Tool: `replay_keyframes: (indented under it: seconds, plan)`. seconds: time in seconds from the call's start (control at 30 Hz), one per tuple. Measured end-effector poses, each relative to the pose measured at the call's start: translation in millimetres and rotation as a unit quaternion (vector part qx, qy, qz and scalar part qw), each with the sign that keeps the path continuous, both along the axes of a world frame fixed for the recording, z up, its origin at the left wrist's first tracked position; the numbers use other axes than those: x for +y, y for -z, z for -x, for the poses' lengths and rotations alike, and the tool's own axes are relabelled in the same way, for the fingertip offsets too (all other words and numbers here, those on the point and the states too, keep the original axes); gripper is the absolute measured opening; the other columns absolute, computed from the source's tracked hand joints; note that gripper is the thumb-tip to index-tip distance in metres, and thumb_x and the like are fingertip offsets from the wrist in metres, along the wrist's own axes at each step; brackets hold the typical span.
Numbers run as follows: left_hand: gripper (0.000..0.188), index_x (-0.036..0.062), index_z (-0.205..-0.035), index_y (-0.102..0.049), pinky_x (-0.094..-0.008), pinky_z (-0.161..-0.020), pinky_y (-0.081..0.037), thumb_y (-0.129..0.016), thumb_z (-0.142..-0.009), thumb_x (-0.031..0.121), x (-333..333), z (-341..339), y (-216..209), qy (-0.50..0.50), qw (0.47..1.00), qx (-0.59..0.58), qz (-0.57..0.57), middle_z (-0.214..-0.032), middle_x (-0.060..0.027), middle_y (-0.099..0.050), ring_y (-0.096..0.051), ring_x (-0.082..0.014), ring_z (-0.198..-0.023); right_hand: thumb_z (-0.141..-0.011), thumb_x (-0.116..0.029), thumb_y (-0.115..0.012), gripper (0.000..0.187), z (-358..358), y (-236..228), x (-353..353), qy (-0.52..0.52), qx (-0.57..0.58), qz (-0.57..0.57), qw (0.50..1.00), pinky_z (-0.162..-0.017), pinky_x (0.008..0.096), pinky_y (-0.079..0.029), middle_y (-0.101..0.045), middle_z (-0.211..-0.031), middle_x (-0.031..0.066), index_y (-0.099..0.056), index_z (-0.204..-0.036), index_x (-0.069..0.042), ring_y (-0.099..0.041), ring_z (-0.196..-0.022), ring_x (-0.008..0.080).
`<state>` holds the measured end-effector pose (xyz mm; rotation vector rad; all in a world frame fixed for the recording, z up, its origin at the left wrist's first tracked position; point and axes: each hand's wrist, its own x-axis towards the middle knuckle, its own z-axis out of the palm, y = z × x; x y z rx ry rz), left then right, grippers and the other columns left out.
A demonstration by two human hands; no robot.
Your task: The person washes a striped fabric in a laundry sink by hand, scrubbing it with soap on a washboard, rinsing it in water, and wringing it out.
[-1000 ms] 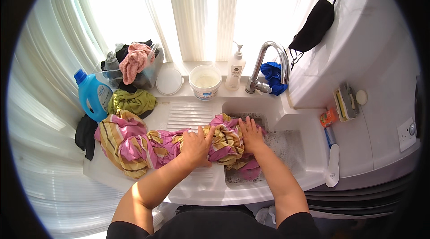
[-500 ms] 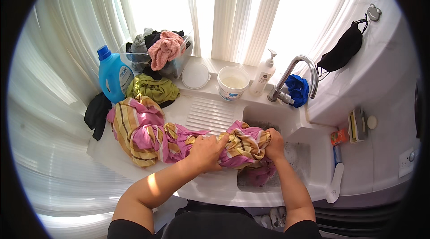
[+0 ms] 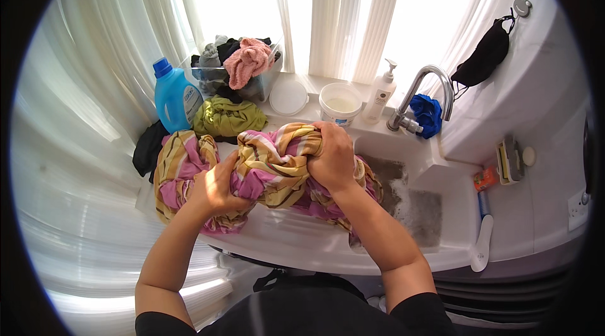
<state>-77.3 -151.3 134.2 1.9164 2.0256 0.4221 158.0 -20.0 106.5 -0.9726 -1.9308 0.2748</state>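
A large pink and yellow striped cloth (image 3: 271, 169) lies bunched across the washboard side of the white sink (image 3: 444, 235), its right end hanging over the edge into the basin. My right hand (image 3: 333, 156) is closed round a thick fold of it, raised above the ridged board. Further left, my left hand (image 3: 217, 192) grips the same cloth, with the thumb on the near side and the fingers partly hidden in the folds. Grey, sudsy water (image 3: 413, 204) stands in the basin.
Behind the cloth are a blue detergent bottle (image 3: 173, 100), a green cloth (image 3: 230, 117), a clear bin of clothes (image 3: 259, 88), a white tub (image 3: 340, 106) and a pump bottle (image 3: 380, 93). A curved tap (image 3: 446, 90) overhangs the basin. A white-handled brush (image 3: 482, 244) lies at right.
Both hands have moved left. The right hand has drawn the cloth up and away from the basin, leaving more of the grey water visible. The view has shifted slightly.
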Motion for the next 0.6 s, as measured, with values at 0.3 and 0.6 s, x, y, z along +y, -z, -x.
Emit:
replay_keyframes:
  seconds: [0.3, 0.6]
  plan:
    - [0.116, -0.0099, -0.145, -0.032, -0.0429, -0.099, -0.045, -0.079, -0.062, 0.057, 47.0, -35.7, 59.8, 0.007, 0.997, 0.080, -0.013, -0.132, -0.0296, -0.051, -0.053, -0.0401, -0.120, -0.073, -0.012, -0.064, 0.054, -23.9, 89.4, 19.1, -0.083, -0.069, 0.240, 0.965, -0.090, 0.0397, -0.049, -0.066, -0.106, 0.0216, -0.057, -0.126, -0.001, -0.063, -0.098, 0.0353]
    - [0.096, 0.0075, -0.143, -0.047, -0.0440, -0.105, -0.039, -0.052, -0.079, 0.079, 165.2, -61.5, 81.6, -0.109, 0.993, -0.044, -0.010, -0.132, -0.0243, -0.057, -0.053, -0.0377, -0.125, -0.091, -0.059, -0.042, 0.065, 15.3, 114.2, 102.0, -0.065, -0.129, 0.361, 0.921, -0.100, 0.0378, -0.042, -0.063, -0.121, 0.0226, -0.063, -0.124, -0.006, -0.059, -0.115, 0.0341]
